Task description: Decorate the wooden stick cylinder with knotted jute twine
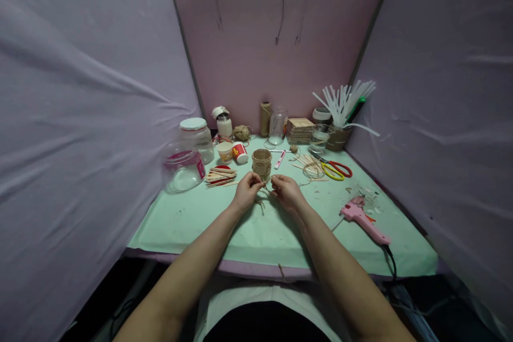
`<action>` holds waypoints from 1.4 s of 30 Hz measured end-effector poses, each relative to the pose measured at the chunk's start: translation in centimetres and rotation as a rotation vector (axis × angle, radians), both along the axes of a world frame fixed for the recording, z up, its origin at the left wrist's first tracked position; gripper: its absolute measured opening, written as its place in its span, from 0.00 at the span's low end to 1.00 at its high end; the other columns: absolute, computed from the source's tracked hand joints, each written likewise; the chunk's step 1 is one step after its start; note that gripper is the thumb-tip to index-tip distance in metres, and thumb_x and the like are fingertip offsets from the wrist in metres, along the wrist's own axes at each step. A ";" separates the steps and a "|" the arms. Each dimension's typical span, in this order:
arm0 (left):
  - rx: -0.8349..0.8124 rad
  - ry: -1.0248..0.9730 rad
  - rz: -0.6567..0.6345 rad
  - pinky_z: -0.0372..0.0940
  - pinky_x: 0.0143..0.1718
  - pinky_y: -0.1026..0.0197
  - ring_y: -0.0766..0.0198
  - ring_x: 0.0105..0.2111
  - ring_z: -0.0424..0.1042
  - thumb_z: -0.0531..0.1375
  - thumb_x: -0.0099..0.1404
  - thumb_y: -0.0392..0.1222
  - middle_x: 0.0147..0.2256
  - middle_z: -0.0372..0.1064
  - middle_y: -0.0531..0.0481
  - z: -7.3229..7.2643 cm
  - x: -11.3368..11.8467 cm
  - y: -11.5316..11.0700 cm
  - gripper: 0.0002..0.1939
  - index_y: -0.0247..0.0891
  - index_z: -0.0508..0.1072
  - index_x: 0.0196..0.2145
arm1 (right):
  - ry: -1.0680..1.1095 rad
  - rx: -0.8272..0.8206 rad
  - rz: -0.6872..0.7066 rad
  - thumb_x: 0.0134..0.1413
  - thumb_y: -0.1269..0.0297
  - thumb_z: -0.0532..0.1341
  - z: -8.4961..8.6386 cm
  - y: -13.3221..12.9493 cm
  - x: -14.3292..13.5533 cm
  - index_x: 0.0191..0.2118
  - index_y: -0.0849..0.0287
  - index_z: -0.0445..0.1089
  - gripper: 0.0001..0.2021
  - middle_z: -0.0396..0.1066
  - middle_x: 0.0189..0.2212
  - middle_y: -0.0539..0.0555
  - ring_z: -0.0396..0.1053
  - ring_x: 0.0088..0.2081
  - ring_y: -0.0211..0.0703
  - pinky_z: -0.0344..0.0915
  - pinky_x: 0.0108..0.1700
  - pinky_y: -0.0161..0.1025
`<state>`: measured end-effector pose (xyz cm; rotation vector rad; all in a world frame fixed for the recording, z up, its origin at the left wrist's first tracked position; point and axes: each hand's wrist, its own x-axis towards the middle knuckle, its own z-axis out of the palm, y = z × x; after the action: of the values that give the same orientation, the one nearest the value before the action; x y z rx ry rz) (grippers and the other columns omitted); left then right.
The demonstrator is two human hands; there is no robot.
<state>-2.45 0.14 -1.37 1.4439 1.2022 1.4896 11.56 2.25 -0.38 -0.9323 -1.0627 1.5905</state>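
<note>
My left hand [249, 188] and my right hand [285, 191] meet close together at the middle of the table, fingers pinched. Between them runs a thin piece of brown twine [264, 187], and both hands grip it. Its loose strands [260, 204] dangle below my left fingers onto the cloth. Just behind the hands stands a small twine-wrapped cup [262, 159], upright, its lower part partly covered by my fingers. Whether the twine in my hands joins the cup I cannot tell.
A pink glue gun [365, 220] lies at right, near scissors [334, 167] and loose twine [313, 169]. Wooden sticks [221, 175] and clear jars [183, 171] are at left. Paper cups [240, 153], a twine ball [241, 132] and glue sticks [340, 104] stand farther back.
</note>
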 end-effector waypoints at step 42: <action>-0.169 -0.267 -0.040 0.49 0.21 0.68 0.74 0.20 0.56 0.67 0.49 0.44 0.22 0.64 0.55 1.4 -0.5 -0.7 0.14 0.34 0.72 0.30 | -0.461 0.585 -0.040 0.50 0.58 0.59 0.2 -0.4 -0.1 0.36 0.58 0.68 0.10 0.71 0.34 0.53 0.67 0.36 0.42 0.62 0.39 0.39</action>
<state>-2.99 -0.59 0.07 1.1120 1.0986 1.4630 11.50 1.81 -0.15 -0.9133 -1.6986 0.9482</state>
